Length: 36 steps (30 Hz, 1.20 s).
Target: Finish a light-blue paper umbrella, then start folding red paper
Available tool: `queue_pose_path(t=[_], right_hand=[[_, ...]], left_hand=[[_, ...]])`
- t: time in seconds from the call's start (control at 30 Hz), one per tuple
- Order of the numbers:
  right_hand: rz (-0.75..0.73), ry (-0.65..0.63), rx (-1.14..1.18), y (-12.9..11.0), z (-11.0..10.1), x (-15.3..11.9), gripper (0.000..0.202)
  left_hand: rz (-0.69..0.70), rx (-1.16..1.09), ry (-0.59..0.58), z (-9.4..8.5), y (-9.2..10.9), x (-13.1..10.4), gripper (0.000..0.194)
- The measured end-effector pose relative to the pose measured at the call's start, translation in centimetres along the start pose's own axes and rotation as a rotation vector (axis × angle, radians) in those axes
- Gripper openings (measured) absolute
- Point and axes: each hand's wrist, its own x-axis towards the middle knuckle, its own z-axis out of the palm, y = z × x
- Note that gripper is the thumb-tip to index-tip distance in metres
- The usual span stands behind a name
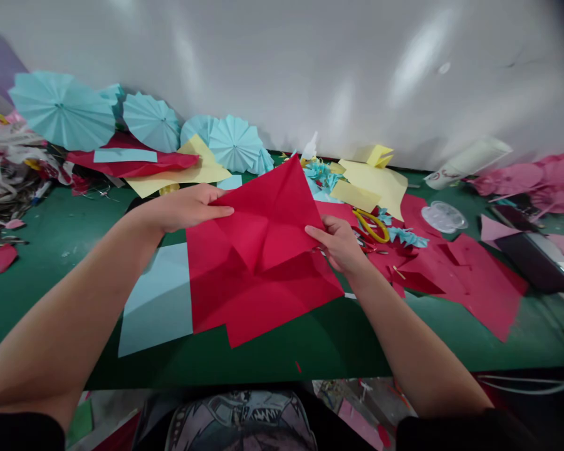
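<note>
A creased red paper square [282, 216] is stretched between my hands, one corner pointing away from me. My left hand [192, 207] pinches its left corner, thumb on top. On the right side, my right hand [336, 238] grips the opposite corner between thumb and fingers. Beneath the held square, more red paper sheets [263, 313] lie on the green table [207, 369]. A light blue sheet [157, 307] sticks out to their left. Just past my right hand are yellow-handled scissors [373, 227].
Light blue paper rosettes [235, 143] lean along the wall. Yellow sheets [378, 185], red scraps [474, 275], a clear plastic lid [444, 217] and a dark device [540, 260] lie to the right. Tangled scraps [9, 181] are heaped at the left. A white cup [467, 164] lies tipped at the back.
</note>
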Motion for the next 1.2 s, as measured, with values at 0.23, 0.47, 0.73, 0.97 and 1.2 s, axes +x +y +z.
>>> queue_pose_path(t=[0.23, 0.47, 0.73, 0.97, 1.2], right_hand=[[0.031, -0.048, 0.042, -0.2, -0.4, 0.1, 0.014], [-0.052, -0.086, 0.107, -0.1, -0.6, 0.2, 0.007], [-0.169, -0.241, -0.045, -0.3, -1.1, -0.1, 0.018], [-0.054, -0.377, -0.157, -0.5, 0.4, -0.8, 0.031], [0.046, -0.533, -0.332, -1.0, 2.4, -2.3, 0.026]], left_hand=[[0.188, -0.085, -0.016, -1.5, -0.9, -0.1, 0.034], [0.18, -0.111, 0.077, -1.7, -0.6, -0.7, 0.016], [0.257, -0.083, 0.05, -2.2, -0.5, -1.0, 0.021], [0.28, 0.103, 0.079, -0.1, 0.6, -0.2, 0.02], [0.354, 0.158, -0.032, 2.1, 2.1, -0.3, 0.021]])
